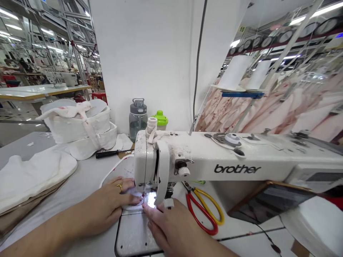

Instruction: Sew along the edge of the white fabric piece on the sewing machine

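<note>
While both palms lie flat at lower centre, the left hand [114, 200] presses the white fabric piece [128, 189] leftward of the Brother sewing machine [235, 162] needle; the right hand [171, 225], fingers open, grips nothing.

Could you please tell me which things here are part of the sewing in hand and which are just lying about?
In use: sewing machine, white fabric piece, left hand, right hand.

Lying about: scissors, screwdriver, water bottle, green-lidded cup, folded fabric stack.
</note>
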{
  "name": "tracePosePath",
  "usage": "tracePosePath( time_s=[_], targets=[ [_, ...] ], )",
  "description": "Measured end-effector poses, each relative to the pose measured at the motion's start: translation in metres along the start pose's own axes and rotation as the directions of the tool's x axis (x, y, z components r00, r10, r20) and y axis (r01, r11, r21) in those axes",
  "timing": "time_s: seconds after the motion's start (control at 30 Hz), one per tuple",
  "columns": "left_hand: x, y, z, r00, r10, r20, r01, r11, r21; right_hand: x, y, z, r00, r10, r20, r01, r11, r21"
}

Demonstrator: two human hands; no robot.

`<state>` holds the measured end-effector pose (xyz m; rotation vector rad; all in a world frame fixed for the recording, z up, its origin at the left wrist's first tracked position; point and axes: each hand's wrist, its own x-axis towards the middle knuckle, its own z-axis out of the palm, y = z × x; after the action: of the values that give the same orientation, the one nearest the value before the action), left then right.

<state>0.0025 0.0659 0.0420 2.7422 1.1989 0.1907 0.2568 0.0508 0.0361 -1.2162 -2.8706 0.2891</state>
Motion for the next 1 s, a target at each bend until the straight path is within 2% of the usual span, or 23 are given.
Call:
tracePosePath(
  time_s=[0.1, 0.23, 0.3, 0.5, 0.63, 0.77, 0.9, 1.0],
  targets=[
    [-0.002, 0.004, 0.001, 0.999, -0.033, 0.021, 0.033, 0.999, 0.034, -0.001, -0.001, -0.005, 0.999, 0.034, -0.029, -0.032, 0.998, 0.058],
    [-0.005, 0.016, 0.003, 0.991, -0.074, -0.108, 0.080, 0.995, 0.054, -0.002, 0.001, -0.007, 0.993, 0.033, -0.112, -0.020, 0.993, 0.114],
    [-0.005, 0.022, 0.004, 0.989, -0.086, -0.117, 0.095, 0.993, 0.069, -0.003, 0.003, -0.007, 0.991, 0.024, -0.130, -0.009, 0.993, 0.116],
    [-0.007, 0.030, 0.011, 0.987, -0.112, -0.119, 0.115, 0.993, 0.017, -0.003, 0.005, -0.005, 0.993, -0.046, -0.113, 0.052, 0.997, 0.051],
    [-0.007, 0.036, 0.017, 0.979, -0.163, -0.124, 0.169, 0.985, 0.045, -0.004, 0.003, -0.002, 0.998, -0.002, -0.056, 0.001, 1.000, -0.019],
    [-0.007, 0.044, 0.029, 0.961, -0.224, -0.162, 0.236, 0.970, 0.058, -0.003, 0.001, 0.000, 0.997, 0.026, -0.077, -0.024, 0.999, 0.027],
    [-0.010, 0.045, 0.041, 0.954, -0.214, -0.208, 0.227, 0.973, 0.039, -0.003, 0.000, -0.004, 0.995, 0.057, -0.083, -0.052, 0.997, 0.063],
    [-0.012, 0.037, 0.037, 0.972, -0.161, -0.172, 0.162, 0.987, -0.006, -0.003, 0.000, -0.003, 0.997, 0.036, -0.074, -0.032, 0.998, 0.056]
  ],
)
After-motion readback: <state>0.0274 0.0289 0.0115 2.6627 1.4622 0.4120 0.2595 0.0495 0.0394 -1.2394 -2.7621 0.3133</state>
